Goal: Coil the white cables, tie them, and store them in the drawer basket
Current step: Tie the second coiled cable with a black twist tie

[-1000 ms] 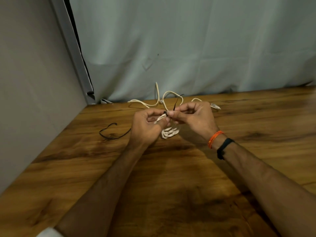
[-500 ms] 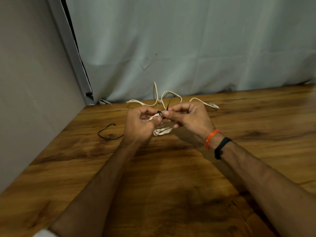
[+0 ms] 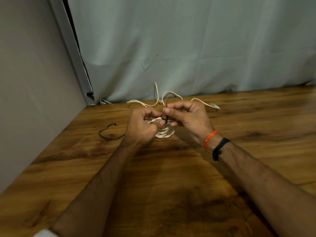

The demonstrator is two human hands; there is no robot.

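Coiled cable (image 3: pixel 165 132) sits between my two hands, its white loops hanging just above the worktop (image 3: pixel 171 194) or resting on it; I cannot tell which. My left hand (image 3: pixel 142 127) has its fingers curled in, thumb and forefinger pinching the top of the coil where a thin black tie (image 3: pixel 166 117) crosses it. My right hand (image 3: pixel 188 117) faces it, fingers bent, thumb and forefinger pinching the same tie, whose free end sticks up past my knuckles. The fingertips of both hands nearly meet at that spot.

Behind my hands, near the back edge of the worktop, a second cable (image 3: pixel 145 103) lies loose and uncoiled; it snakes sideways, arches up in two places, and ends in a plug (image 3: pixel 214 105) out to the right. To the left of my left hand a spare tie (image 3: pixel 106 132) lies on the wood in an open curl, well apart from the coil.

On my right wrist are an orange thread (image 3: pixel 209 139) and, just behind it, a black band (image 3: pixel 218 148). A pale curtain (image 3: pixel 188 48) hangs along the back, and a grey wall (image 3: pixel 25 82) closes off the left side
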